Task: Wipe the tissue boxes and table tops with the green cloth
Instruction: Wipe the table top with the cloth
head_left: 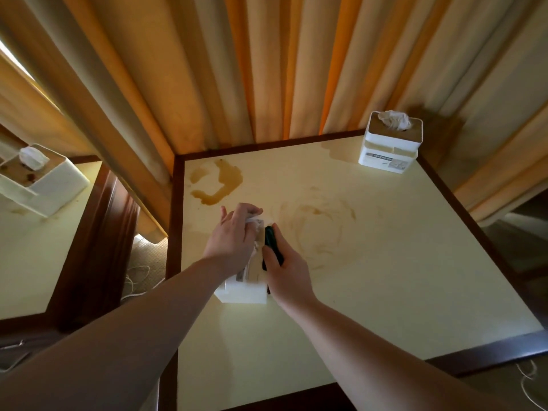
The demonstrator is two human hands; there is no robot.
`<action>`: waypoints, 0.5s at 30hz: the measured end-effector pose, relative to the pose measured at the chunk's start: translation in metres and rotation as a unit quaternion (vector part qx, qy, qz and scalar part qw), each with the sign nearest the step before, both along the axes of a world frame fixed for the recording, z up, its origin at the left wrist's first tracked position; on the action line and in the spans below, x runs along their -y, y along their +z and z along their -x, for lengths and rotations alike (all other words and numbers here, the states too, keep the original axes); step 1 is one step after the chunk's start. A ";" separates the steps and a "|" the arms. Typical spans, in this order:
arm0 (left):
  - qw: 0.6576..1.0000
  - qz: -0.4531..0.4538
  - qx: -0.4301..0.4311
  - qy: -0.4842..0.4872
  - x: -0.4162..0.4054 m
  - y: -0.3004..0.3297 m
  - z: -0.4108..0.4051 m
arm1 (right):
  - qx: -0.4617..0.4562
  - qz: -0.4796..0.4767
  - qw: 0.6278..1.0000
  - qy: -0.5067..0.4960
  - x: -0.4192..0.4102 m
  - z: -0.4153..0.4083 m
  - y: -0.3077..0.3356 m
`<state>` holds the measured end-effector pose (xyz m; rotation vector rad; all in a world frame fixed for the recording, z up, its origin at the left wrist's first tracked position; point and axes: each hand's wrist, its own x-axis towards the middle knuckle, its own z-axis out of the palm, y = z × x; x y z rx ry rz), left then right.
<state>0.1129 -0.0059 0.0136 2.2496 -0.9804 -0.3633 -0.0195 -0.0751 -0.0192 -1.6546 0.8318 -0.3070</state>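
The near box stood on the tabletop. The left hand gripped its top; the right hand gripped the cloth against its right side. Beyond the box lay a brown spill; smears lay to its right. A far box, labelled "TISSUE HOLDER", stood at the corner by curtains. A third box stood on a left table.

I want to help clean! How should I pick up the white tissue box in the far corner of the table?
Grab the far tissue box by its two flat side walls, coming down from above. It stands upright with tissue poking out the top, so hold lower down.
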 end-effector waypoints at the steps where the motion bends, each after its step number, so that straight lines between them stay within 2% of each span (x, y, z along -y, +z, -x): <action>1: 1.000 0.001 0.004 -0.001 0.000 0.002 0.001 | 0.008 -0.003 1.000 0.003 0.000 0.001 -0.001; 3: 1.000 0.002 0.015 -0.009 0.000 0.002 0.001 | 0.029 -0.035 0.999 -0.001 0.006 0.003 0.001; 7: 1.000 -0.013 0.026 -0.005 0.000 0.004 0.004 | 0.049 -0.228 0.971 -0.056 0.032 0.011 0.007; 9: 0.999 -0.026 0.024 0.004 0.000 0.008 0.008 | 0.034 -0.274 0.959 -0.064 0.050 0.021 0.008; 12: 0.998 -0.039 0.055 -0.006 0.001 0.009 0.008 | 0.018 -0.243 0.969 -0.043 0.079 0.042 0.009; 15: 0.994 -0.060 0.083 -0.028 0.001 0.005 0.003 | -0.015 -0.079 0.996 0.049 0.101 0.067 0.007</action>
